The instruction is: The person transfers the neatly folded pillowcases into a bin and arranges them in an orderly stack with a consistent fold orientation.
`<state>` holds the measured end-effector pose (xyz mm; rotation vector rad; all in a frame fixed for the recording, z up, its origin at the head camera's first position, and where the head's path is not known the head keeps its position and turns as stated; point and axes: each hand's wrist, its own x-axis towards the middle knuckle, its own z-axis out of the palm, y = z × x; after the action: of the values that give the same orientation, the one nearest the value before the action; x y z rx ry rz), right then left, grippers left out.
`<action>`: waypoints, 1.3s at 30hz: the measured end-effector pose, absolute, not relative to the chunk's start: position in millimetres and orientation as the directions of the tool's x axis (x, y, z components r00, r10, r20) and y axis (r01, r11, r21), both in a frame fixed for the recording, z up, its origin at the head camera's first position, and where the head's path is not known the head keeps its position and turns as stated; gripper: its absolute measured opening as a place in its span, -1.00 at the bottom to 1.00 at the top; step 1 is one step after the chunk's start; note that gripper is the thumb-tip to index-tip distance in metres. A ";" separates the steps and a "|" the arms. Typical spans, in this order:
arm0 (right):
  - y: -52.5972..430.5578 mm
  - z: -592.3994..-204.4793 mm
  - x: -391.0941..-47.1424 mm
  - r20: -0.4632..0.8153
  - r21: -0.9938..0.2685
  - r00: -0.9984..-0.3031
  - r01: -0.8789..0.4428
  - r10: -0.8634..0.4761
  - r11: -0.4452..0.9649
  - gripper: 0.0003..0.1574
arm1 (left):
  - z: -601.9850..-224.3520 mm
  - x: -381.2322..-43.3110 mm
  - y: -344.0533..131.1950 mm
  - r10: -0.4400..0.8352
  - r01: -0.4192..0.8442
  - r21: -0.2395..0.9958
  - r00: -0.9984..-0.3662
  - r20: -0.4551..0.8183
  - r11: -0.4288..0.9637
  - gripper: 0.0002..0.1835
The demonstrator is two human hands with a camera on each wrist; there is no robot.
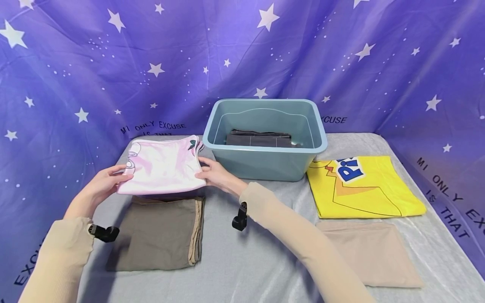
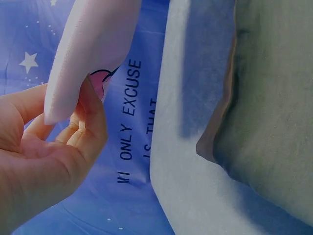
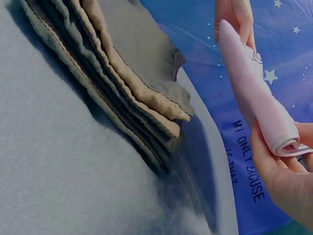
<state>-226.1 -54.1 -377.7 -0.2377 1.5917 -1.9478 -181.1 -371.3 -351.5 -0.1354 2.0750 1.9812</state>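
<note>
One brown cloth (image 1: 159,235) lies folded on the bench (image 1: 223,261); just past it, the left hand (image 1: 100,184) and right hand (image 1: 217,174) pinch a pink cloth (image 1: 163,166) by opposite sides, fingers (image 2: 94,117) closed — its far edge may touch the bench. A blue-green bin (image 1: 261,164) beyond holds dark fabric (image 1: 261,139).

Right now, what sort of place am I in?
Probably a staged indoor workspace: a starry purple backdrop hangs around a cloth-covered table, which bears folded clothes and a blue-green bin.
</note>
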 end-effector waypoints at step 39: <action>-52.4 -334.4 -219.9 -0.147 -0.965 -0.786 0.247 -0.601 -0.087 -0.21 | -325.6 -163.5 -374.8 0.158 -0.162 0.966 -0.979 -0.132 -0.200 -0.66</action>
<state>-219.9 -52.4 -334.4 -0.3876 1.6214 -1.9245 -163.5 -374.8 -325.6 -0.0046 1.8406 2.2852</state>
